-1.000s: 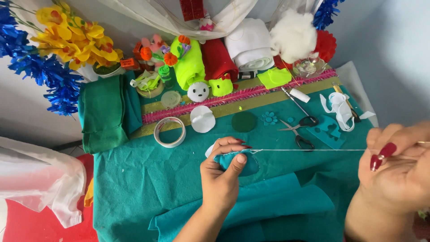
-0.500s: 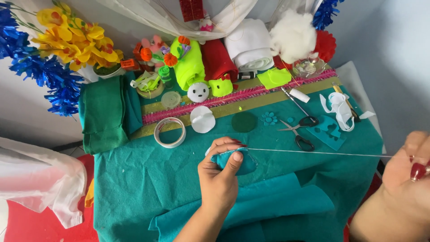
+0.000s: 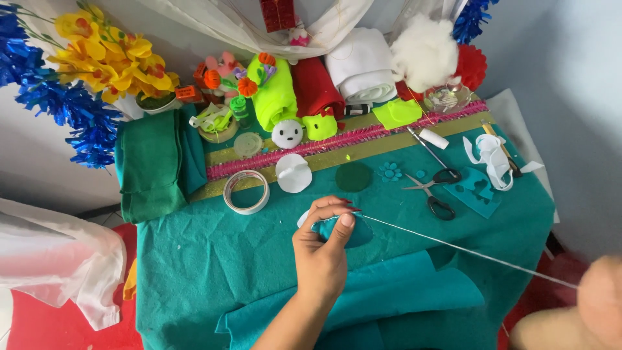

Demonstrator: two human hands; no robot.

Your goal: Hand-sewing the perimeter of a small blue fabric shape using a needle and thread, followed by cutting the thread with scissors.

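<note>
My left hand pinches a small teal felt piece with white stuffing showing at its left edge, just above the teal felt-covered table. A taut white thread runs from that piece down to the right. It ends at my right hand, which is blurred at the frame's lower right corner with its fingers closed on the thread's end. No needle can be made out there.
Black-handled scissors, a tape roll, a white felt disc, a dark green disc and teal cut-outs lie behind my left hand. Felt rolls, white stuffing, yellow flowers and folded green felt line the back.
My right hand has pulled the thread farther right and down, out toward the frame's corner. The thread is longer and slants lower. My left hand still holds the felt piece in place.
</note>
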